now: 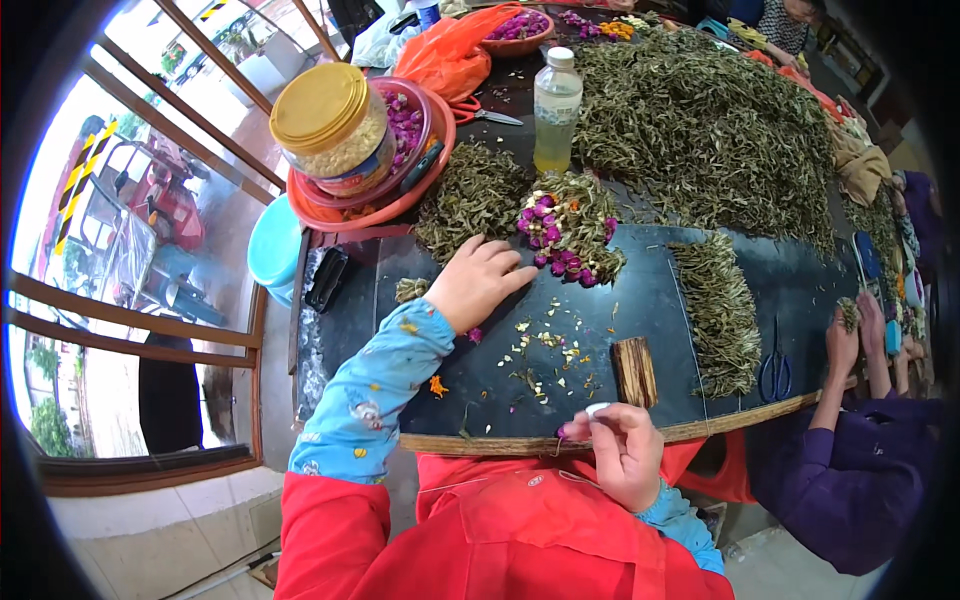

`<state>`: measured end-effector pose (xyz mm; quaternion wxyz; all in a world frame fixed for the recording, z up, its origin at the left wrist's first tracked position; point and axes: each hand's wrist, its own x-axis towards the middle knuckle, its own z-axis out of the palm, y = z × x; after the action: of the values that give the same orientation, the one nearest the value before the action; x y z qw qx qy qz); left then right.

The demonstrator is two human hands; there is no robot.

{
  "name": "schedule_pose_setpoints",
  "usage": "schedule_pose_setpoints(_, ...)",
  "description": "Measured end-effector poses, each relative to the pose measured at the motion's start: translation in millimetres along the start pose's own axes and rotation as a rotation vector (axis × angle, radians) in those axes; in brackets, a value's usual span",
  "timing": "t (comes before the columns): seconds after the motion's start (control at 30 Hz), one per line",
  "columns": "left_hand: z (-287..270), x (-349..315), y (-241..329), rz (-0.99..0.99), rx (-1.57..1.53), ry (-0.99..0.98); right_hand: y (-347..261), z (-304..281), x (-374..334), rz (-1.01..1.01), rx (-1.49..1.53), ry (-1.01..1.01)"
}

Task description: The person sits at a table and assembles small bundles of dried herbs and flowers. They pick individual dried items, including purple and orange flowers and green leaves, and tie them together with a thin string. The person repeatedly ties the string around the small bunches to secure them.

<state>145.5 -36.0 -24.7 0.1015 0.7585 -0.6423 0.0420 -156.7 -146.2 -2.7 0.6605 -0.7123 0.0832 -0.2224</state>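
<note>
My left hand (482,284) lies palm down on the dark tabletop, fingers spread, at the near edge of a small heap of dried leaves (478,195). Beside its fingertips is a bundle of dried leaves with purple and white flowers (572,232). Close to the table's front edge, my right hand (628,455) is closed in a pinch. A purple flower bud (568,431) shows at its fingertips. Something small and white (597,409) sits at one finger; I cannot make out what it is. Flower bits (545,345) lie scattered between the hands.
A wooden block (634,372), a row of leaf bundles (718,315) and dark scissors (775,375) lie to the right. A bottle (557,110) stands behind the flowers, before a large leaf heap (700,130). Basins (440,185) bear a yellow-lidded jar (335,125). A co-worker's hands (855,330) work at right.
</note>
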Motion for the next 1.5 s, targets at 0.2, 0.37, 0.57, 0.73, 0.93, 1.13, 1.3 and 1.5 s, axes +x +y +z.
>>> schedule_pose_setpoints(0.2,-13.8,-24.3,61.7,-0.495,-1.386,0.337,2.1,0.9,8.8,0.145,0.007,0.087)
schedule_pose_setpoints(0.37,-6.7,-42.3,107.4,-0.340,-2.349,0.357,-14.2,9.6,17.1,0.172,-0.094,0.032)
schedule_pose_setpoints(0.57,-0.6,-48.4,130.0,-0.488,-1.962,0.433,-11.4,14.3,17.7,0.047,-0.299,0.037)
schedule_pose_setpoints(0.73,-6.6,-47.8,140.4,-0.476,-1.611,0.544,-9.6,17.1,19.5,0.017,-0.350,0.025)
schedule_pose_setpoints(0.93,-13.3,-48.0,143.7,-0.365,-0.964,0.618,-9.2,19.1,19.3,-0.029,-0.365,0.050)
schedule_pose_setpoints(1.13,-18.4,-45.7,146.9,-0.216,-0.832,0.685,-7.7,22.6,14.6,0.017,-0.270,0.095)
schedule_pose_setpoints(1.3,-22.9,-44.8,151.2,-0.202,-0.786,0.637,-4.0,22.4,11.2,0.012,-0.237,0.122)
schedule_pose_setpoints(1.5,-22.9,-46.9,157.4,-0.172,-0.723,0.570,-1.2,20.0,6.3,0.034,-0.223,0.147)
